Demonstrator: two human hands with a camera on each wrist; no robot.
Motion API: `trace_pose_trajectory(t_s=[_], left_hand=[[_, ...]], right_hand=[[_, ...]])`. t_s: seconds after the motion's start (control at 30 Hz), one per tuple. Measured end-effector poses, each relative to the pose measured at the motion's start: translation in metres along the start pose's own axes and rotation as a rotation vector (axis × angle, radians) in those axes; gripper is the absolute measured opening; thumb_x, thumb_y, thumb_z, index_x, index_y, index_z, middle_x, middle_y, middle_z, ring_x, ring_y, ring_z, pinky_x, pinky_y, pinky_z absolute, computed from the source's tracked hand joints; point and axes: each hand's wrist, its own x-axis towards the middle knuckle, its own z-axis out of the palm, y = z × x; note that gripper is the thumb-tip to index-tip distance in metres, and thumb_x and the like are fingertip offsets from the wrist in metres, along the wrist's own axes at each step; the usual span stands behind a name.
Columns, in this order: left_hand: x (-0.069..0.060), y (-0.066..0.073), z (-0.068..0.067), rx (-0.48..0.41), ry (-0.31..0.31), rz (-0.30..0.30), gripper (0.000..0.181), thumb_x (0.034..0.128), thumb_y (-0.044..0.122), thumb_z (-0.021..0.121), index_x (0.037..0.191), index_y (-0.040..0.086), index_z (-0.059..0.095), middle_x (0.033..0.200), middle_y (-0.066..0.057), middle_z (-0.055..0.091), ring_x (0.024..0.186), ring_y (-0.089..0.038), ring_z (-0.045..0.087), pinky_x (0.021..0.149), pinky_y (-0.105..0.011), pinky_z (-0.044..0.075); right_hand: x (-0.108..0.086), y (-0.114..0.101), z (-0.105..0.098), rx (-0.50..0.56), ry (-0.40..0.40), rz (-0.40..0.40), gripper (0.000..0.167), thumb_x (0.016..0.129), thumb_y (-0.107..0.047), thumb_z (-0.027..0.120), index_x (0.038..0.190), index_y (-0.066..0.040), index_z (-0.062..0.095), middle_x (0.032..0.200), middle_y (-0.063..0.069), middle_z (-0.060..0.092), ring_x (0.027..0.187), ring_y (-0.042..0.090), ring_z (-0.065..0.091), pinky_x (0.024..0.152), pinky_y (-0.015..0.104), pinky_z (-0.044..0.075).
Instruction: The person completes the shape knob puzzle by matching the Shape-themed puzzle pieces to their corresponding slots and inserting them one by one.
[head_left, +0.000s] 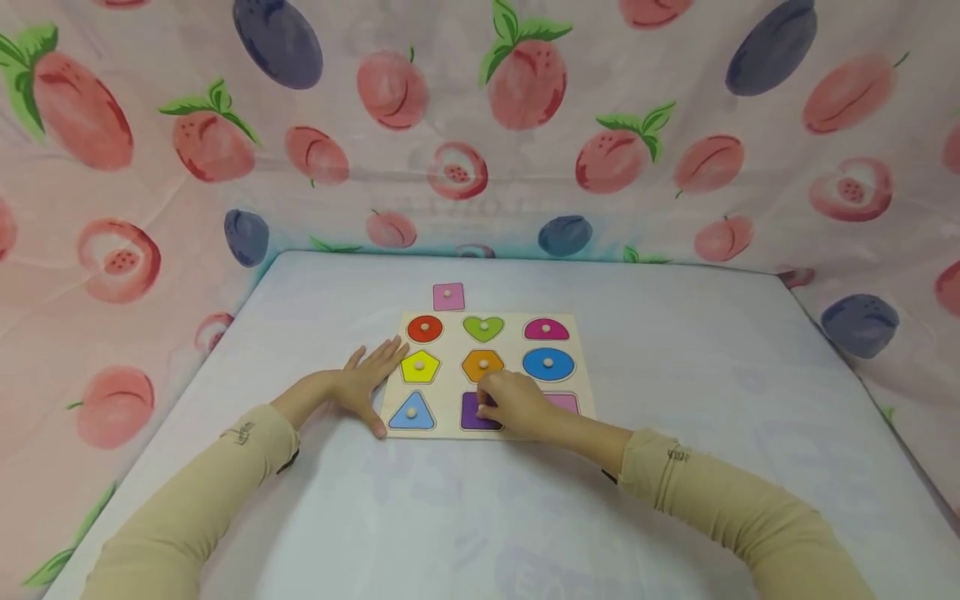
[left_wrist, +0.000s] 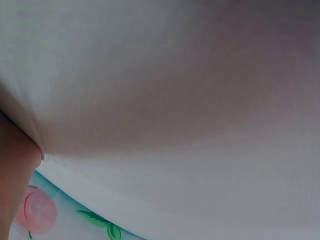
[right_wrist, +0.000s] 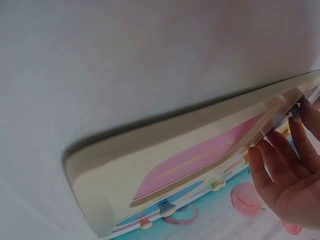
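A pale wooden knob-puzzle board (head_left: 447,410) lies flat on the table. My right hand (head_left: 517,404) is over its front row and pinches the knob of the purple square piece (head_left: 471,414) between thumb and forefinger; in the right wrist view the fingers (right_wrist: 280,165) meet at that knob. The purple piece sits at its slot; whether it is fully down I cannot tell. My left hand (head_left: 362,383) spreads its fingers along the board's left edge. Partly behind my right hand is a pink slot (head_left: 566,403) with no knob showing. A pink square piece (head_left: 448,297) lies off the board, behind it.
Knobbed pieces fill other slots: red circle (head_left: 424,328), green heart (head_left: 483,328), magenta half-round (head_left: 547,330), yellow pentagon (head_left: 420,367), orange hexagon (head_left: 482,365), blue oval (head_left: 549,364) and light-blue triangle (head_left: 412,412). A fruit-patterned cloth (head_left: 300,208) hangs around the white table (head_left: 675,358).
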Motion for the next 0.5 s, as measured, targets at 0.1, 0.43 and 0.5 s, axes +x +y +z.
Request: trace_pose_trajectory(t_s=[0.1, 0.43, 0.5], left_hand=[[-0.001, 0.000, 0.001, -0.005, 0.000, 0.001, 0.139, 0.0579, 0.051, 0.084, 0.150, 0.005, -0.009, 0.157, -0.018, -0.017, 0.145, -0.037, -0.015, 0.112, -0.059, -0.015], [0.003, -0.001, 0.000, 0.045, -0.030, -0.021, 0.141, 0.0583, 0.054, 0.083, 0.150, 0.007, -0.013, 0.156, -0.016, -0.021, 0.145, -0.035, -0.017, 0.113, -0.059, -0.014], [0.004, -0.001, -0.001, 0.058, -0.056, -0.035, 0.141, 0.0586, 0.055, 0.083, 0.149, 0.008, -0.015, 0.156, -0.016, -0.023, 0.144, -0.035, -0.018, 0.113, -0.059, -0.014]], right_hand=[[-0.001, 0.000, 0.000, 0.011, 0.006, -0.026, 0.016, 0.082, -0.017, 0.073, 0.076, -0.008, 0.062, 0.064, -0.003, 0.054, 0.062, 0.010, 0.046, 0.056, 0.019, 0.037], [0.011, 0.003, -0.007, -0.001, -0.091, -0.035, 0.017, 0.078, -0.020, 0.077, 0.072, -0.011, 0.063, 0.065, -0.004, 0.054, 0.066, 0.010, 0.048, 0.060, 0.021, 0.040], [0.014, 0.006, -0.009, 0.018, -0.138, -0.015, 0.013, 0.078, -0.020, 0.077, 0.078, -0.012, 0.067, 0.073, -0.005, 0.058, 0.073, 0.010, 0.049, 0.067, 0.022, 0.044]])
